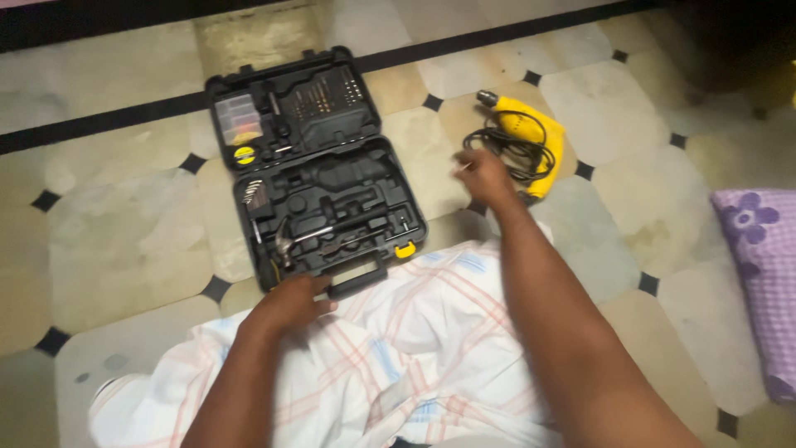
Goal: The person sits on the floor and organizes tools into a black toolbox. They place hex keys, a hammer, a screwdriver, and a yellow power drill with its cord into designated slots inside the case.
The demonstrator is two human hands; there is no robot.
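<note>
Drill [524, 141]: yellow, on the floor tiles, just beyond the right hand [483, 177], cord coiled on it.
Long axis: diagonal, chuck pointing up-left, away from the person.
Right hand: nearer, fingers pinching a small thin item, unidentifiable.
Left hand [290, 303]: spread on the open black tool case's [319, 162] near edge.

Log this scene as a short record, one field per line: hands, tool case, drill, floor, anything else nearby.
left hand: rests at the near edge of the tool case, by its handle; grip unclear
right hand: reaching toward the drill, pinching a small thin item too blurred to identify
tool case: black, lying open on the floor, with bits, hex keys and a hammer in its slots
drill: yellow, on the floor, black cord coiled on it
floor: pale tiles with dark diamond insets
checked cloth: over the person's lap
cushion: purple, floral, at right
</note>
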